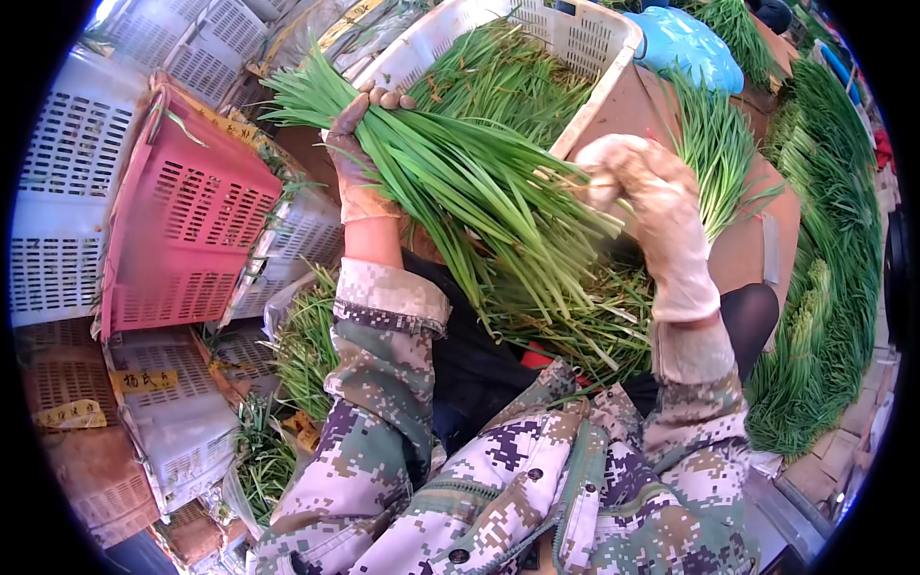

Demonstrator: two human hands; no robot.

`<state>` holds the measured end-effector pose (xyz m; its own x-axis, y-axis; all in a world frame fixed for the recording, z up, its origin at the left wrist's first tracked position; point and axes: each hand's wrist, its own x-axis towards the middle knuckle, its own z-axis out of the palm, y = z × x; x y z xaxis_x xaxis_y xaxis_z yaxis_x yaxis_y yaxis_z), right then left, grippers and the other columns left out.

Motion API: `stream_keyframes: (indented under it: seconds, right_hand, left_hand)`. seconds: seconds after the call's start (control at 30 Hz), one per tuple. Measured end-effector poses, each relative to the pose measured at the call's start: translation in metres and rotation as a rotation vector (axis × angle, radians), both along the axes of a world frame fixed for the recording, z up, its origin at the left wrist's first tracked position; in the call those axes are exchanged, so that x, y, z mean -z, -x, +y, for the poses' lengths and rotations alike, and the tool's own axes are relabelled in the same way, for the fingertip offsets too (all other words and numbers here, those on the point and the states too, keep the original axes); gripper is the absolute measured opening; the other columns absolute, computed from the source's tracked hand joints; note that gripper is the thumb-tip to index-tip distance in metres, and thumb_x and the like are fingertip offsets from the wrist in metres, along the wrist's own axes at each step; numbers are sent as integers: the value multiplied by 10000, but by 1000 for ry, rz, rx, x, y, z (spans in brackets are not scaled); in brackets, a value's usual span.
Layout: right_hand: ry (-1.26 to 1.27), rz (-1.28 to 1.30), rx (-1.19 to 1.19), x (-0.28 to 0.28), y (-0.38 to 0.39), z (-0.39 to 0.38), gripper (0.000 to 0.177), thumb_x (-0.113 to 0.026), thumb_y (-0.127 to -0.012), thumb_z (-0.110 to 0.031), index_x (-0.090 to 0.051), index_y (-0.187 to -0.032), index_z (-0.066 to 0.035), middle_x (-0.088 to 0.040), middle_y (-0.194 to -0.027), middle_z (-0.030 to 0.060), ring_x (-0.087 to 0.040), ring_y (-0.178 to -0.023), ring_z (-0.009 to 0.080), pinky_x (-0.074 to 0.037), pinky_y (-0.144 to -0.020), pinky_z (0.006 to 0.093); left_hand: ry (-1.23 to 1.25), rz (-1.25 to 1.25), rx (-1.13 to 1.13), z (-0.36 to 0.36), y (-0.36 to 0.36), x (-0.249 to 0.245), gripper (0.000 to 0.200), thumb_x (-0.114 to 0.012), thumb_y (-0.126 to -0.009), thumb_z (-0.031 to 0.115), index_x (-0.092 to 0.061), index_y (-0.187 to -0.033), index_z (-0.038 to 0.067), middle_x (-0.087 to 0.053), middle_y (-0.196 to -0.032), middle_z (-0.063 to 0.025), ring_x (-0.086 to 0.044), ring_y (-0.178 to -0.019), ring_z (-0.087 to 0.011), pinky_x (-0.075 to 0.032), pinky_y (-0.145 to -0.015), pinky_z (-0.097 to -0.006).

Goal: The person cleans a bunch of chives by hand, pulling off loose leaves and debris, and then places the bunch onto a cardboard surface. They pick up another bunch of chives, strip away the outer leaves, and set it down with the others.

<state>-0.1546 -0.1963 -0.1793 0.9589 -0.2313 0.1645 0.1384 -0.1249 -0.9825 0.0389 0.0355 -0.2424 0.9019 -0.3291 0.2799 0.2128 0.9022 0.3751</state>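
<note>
- Nearest you, below the crate [599,72], your two camouflage sleeves [383,383] come up from your lap, and loose chives [575,331] lie across it under both hands.
- Your left hand [356,163], gloved, is at the crate's near left corner. Its fingers [383,98] are wrapped tight round the bunch [479,182], so this hand carries it.
- The bunch hangs in the air in front of the crate's near wall.
  - Its long axis slants from the crate's left side down toward the near right corner.
  - One end sticks out past your left hand, away from the crate.
  - The other end fans out loose beside your right hand.
- Your right hand [644,206], also gloved, is at the crate's near right corner, touching the fanned end of the bunch.
  - The back of the glove faces you with the fingers curled under, so you cannot tell whether they pinch any blades.
- The left hand sits about a third of the way along the bunch, and the right hand sits at its end.
- Inside the crate lie more greens [498,81].
- Left of the crate leans a pink crate [182,230]. Right of it a long heap [834,287] runs away from you, and beyond its far corner sits a blue bag [690,43].
</note>
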Motion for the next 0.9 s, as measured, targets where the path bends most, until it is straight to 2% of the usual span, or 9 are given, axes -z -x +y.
stream_keyframes:
  seconds: [0.1,0.2,0.3,0.33,0.47,0.63,0.7,0.83,0.9]
  right_hand:
    - [-175,-74,52,29,21,2,206,-548,-931,-172,-651,-931,6,-659,-795,51,-613,-694,120,-491,-649,243]
    - [834,-70,259,70,29,-10,146,-601,-856,-144,-666,-911,-25,-667,-865,142,-649,-785,276,-514,-710,331]
    - [892,82,190,83,25,-6,202,-540,-904,-206,-669,-956,-61,-678,-888,114,-647,-793,297,-511,-705,362]
    - [1024,190,135,85,18,-6,240,-512,-912,-235,-660,-1016,-77,-671,-941,129,-637,-868,308,-509,-748,378]
    - [941,129,149,98,-1,-9,265,-537,-895,-254,-646,-1083,-101,-634,-1072,153,-595,-1005,304,-468,-870,376]
    - [830,238,-35,84,-3,-8,278,-533,-896,-243,-626,-1116,-101,-641,-1055,146,-596,-991,316,-466,-868,370]
    - [539,365,-36,79,-7,-5,288,-531,-898,-242,-608,-1136,-101,-642,-1044,149,-597,-992,307,-463,-866,366]
    - [663,354,-36,65,-10,5,327,-558,-878,-214,-591,-1162,-54,-601,-1139,181,-570,-1071,294,-433,-924,357]
    - [527,363,-40,66,-10,7,348,-593,-857,-217,-595,-1159,-45,-594,-1155,187,-561,-1093,283,-424,-936,348]
  left_hand:
    - [2,26,-59,2,0,-3,208,-571,-812,83,-533,-998,-1,-566,-811,-56,-553,-801,-219,-447,-854,-378]
    - [47,49,-53,4,-3,-1,211,-575,-807,78,-528,-991,-16,-566,-810,-61,-547,-793,-214,-443,-857,-377]
    - [91,65,-65,4,-1,-1,209,-576,-799,67,-523,-978,-27,-557,-803,-66,-536,-780,-204,-436,-860,-364]
    - [95,59,-67,4,-1,-2,213,-575,-797,63,-518,-982,-25,-548,-802,-63,-533,-777,-199,-436,-858,-359]
    - [114,60,-103,3,6,-6,225,-575,-799,57,-502,-997,-19,-521,-799,-49,-521,-773,-184,-437,-857,-345]
    - [157,8,-29,7,0,-4,247,-591,-780,54,-504,-1004,-3,-531,-801,-51,-541,-761,-191,-451,-833,-366]
    - [173,10,-21,7,-2,-4,277,-604,-759,50,-516,-1018,6,-549,-802,-60,-561,-746,-207,-466,-809,-390]
    - [158,0,-59,7,3,-8,255,-605,-770,56,-501,-998,8,-523,-801,-44,-537,-762,-184,-448,-827,-365]
    - [145,-17,-67,7,4,-8,227,-604,-778,56,-485,-966,12,-500,-796,-30,-513,-774,-163,-433,-844,-339]
